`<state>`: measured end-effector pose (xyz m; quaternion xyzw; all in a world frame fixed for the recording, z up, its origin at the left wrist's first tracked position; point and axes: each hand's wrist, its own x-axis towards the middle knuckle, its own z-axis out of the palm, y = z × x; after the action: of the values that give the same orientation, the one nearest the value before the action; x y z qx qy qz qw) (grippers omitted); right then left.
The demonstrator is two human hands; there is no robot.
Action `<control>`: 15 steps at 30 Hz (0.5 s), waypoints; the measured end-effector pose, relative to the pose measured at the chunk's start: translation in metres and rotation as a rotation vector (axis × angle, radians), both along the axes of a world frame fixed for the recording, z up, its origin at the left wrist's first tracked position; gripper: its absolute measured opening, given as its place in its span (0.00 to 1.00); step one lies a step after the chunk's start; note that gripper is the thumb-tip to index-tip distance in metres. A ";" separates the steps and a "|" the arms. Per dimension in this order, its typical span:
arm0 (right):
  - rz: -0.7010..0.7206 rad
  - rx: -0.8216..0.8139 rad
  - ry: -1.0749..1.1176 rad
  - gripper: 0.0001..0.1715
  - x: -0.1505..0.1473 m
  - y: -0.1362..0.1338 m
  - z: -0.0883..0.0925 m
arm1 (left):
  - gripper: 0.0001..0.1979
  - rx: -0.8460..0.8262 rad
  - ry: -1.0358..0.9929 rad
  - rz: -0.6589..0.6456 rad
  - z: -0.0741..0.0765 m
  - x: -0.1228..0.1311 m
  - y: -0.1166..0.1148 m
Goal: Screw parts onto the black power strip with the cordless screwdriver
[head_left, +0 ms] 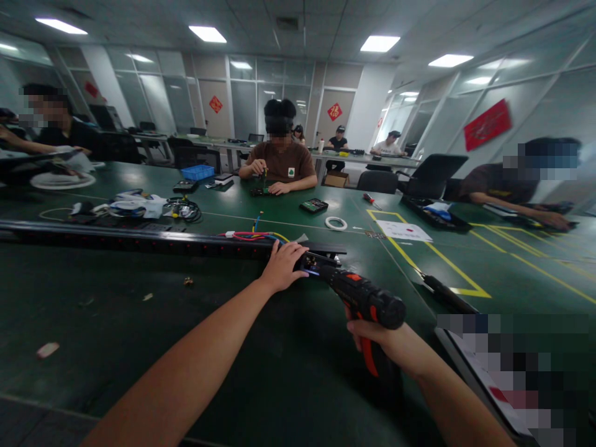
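Note:
A long black metal rail [139, 239] lies across the green table, its right end near the middle of the view. My left hand [282, 268] grips that end, fingers over the top and thumb on the near side. In my right hand [386, 338] is a black and orange cordless drill [356, 292], held by its handle. The drill's nose points left, at the open rail end beside my left thumb; its tip's exact contact is unclear. Red, blue and yellow wires [251, 235] stick out behind the rail.
A black pen-like tool [444, 292] and a tablet-like slab [484, 379] lie to the right. Beyond the rail are a white ring [336, 223], a black tray [313, 205], a cable bundle [184, 210] and a blue basket [197, 172]. A co-worker [282, 158] sits opposite.

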<state>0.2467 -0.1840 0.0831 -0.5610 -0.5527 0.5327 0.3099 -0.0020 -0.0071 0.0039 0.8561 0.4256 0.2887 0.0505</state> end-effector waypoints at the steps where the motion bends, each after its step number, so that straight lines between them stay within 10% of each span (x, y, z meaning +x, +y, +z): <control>1: 0.000 -0.001 -0.003 0.19 0.000 0.000 0.000 | 0.34 0.001 -0.002 -0.001 0.000 0.000 0.000; 15: 0.004 0.009 -0.011 0.18 -0.004 -0.001 0.005 | 0.34 0.007 0.002 0.004 -0.001 0.000 0.000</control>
<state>0.2426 -0.1853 0.0879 -0.5614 -0.5579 0.5278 0.3083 -0.0024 -0.0067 0.0030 0.8558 0.4264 0.2892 0.0465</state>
